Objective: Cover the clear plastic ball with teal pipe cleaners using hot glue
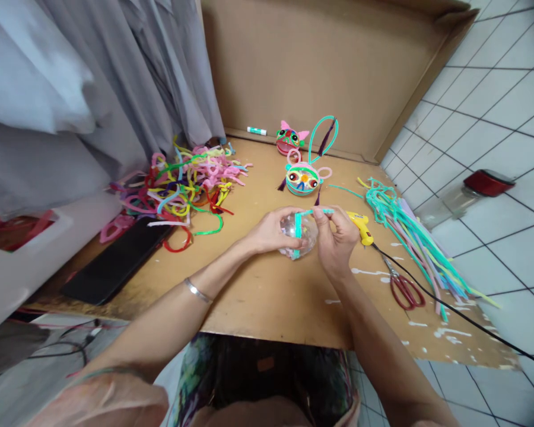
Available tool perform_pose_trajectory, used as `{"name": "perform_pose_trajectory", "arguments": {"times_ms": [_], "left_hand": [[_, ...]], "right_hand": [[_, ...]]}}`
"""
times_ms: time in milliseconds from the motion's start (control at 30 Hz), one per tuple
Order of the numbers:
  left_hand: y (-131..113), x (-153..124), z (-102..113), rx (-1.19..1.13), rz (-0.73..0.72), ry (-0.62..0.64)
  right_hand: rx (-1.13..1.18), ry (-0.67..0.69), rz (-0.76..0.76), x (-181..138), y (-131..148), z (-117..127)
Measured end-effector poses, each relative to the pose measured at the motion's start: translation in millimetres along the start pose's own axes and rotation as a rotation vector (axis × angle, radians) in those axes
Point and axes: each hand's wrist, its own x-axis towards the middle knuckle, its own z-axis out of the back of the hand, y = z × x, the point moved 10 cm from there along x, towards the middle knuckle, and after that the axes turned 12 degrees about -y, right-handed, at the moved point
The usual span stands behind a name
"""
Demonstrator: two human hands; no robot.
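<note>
My left hand (269, 230) cups a clear plastic ball (299, 236) from the left, fingers curled round it. A teal pipe cleaner (298, 228) runs down the ball's front and bends off to the right at the top. My right hand (336, 237) pinches that pipe cleaner at the top of the ball. Both hands hover over the middle of a cardboard work surface (258, 290).
A heap of coloured pipe cleaners (189, 184) lies at the left, a bundle of straight ones (409, 231) at the right. Two finished pipe-cleaner faces (302, 178) stand behind. A yellow glue gun (361, 227), red scissors (404, 289), black phone (115, 261) and glue stick (257, 131) are nearby.
</note>
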Motion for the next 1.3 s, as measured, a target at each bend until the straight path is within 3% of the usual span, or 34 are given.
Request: {"name": "perform_pose_trajectory", "arguments": {"times_ms": [200, 500, 1300], "left_hand": [[-6, 0, 0, -0.016, -0.027, 0.004], [-6, 0, 1, 0.007, -0.027, -0.011], [-8, -2, -1, -0.022, -0.019, 0.017]], "right_hand": [[-0.001, 0.048, 0.124, -1, 12, -5], [0.132, 0.129, -0.013, 0, 9, -10], [0.267, 0.129, -0.206, -6, 1, -12]]}}
